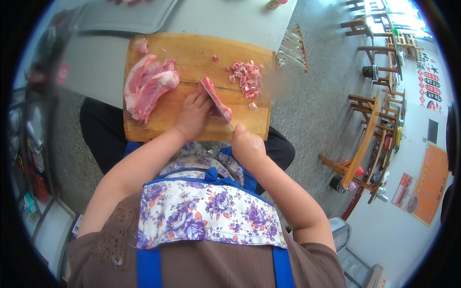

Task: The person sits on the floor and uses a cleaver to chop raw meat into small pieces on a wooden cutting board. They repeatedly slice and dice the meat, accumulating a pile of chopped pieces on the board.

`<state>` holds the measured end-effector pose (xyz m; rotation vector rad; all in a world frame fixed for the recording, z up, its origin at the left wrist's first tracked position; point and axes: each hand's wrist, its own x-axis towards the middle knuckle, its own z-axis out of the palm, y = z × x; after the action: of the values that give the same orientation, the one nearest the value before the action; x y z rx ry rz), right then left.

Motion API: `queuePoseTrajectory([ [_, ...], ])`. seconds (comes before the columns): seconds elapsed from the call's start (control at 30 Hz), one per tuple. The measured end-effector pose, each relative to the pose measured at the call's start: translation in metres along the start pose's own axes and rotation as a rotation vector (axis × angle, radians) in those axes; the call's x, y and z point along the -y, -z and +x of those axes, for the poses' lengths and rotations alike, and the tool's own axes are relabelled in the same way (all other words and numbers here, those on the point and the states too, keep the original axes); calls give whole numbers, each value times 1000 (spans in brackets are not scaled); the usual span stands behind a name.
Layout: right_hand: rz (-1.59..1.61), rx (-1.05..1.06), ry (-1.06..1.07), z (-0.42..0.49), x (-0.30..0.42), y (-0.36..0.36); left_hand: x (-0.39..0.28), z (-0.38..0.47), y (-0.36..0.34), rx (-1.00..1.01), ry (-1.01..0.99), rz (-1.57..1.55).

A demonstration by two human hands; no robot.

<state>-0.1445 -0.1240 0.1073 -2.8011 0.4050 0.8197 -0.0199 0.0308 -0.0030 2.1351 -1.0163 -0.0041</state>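
Observation:
My right hand (pixel 247 143) grips the handle of a kitchen knife (pixel 215 102), whose blade lies along a strip of raw meat (pixel 218 94) near the middle of a wooden cutting board (pixel 201 133). My left hand (pixel 195 113) rests on the board just left of the blade, its fingers bent beside the meat; whether they pinch a part of it is hidden. At the board's left lie larger slabs of raw meat (pixel 153 90), with a small piece (pixel 141 45) above them. A heap of diced meat (pixel 248 77) sits at the right, one cube (pixel 252 105) apart below it.
The board sits on a pale table (pixel 230 18) and reaches over my lap. A clear tray (pixel 122 18) holding meat stands at the back left, a small jar (pixel 276 3) at the back right. Wooden benches (pixel 363 140) stand farther right; shelves line the left side.

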Motion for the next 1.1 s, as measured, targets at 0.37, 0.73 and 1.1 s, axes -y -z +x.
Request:
queuePoseTrajectory([
  [0.37,106,-179,192,73,35,17,-7,-3,1,62,29,67],
  [0.73,96,47,-42,-29,-37,-2,-4,-1,2,66,21,19],
  [1.1,25,-128,167,36,3,1,-3,-2,4,74,11,23],
])
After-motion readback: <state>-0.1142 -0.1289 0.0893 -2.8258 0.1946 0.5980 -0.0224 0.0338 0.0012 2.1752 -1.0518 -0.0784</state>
